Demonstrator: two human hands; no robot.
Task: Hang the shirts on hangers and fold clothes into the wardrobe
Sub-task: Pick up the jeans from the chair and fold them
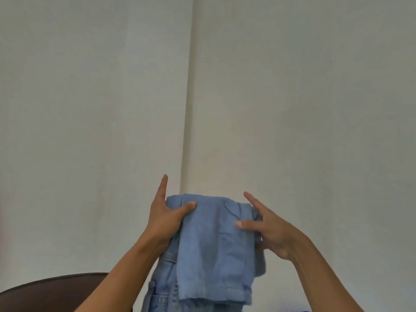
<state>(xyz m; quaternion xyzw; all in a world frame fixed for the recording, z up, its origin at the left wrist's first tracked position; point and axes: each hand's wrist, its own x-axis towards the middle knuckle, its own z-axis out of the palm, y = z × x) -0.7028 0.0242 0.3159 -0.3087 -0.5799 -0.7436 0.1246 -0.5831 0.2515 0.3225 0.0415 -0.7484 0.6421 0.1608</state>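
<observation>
Head view: a pair of light blue jeans (211, 244) is held up in the air in front of a plain pale wall (90, 97), with nothing underneath carrying it. The jeans are folded over on themselves. A smooth outer panel faces the camera and ends in a hemmed edge low down. Behind it, towards the lower left, a waistband with a belt loop shows, and paler denim hangs out of the bottom of the picture. The cloth is too soft in the picture for any tag or print on it to be made out.

The left hand (163, 219) grips the upper left corner of the fold. Its thumb lies across the front of the cloth, the palm and the other fingers are behind the edge, and the forefinger points straight up past the top of the jeans. The right hand (267, 228) holds the upper right edge. Its thumb presses flat on the front panel, one finger stretches up and to the left along the top, and the remaining fingers are tucked behind the cloth. The jeans lie between the two hands and touch both, with the top fold about level with the knuckles.

A vertical seam in the wall runs down to just behind the top of the jeans. At the lower left corner of the picture a dark brown curved piece of furniture (51, 287) shows behind the left forearm.
</observation>
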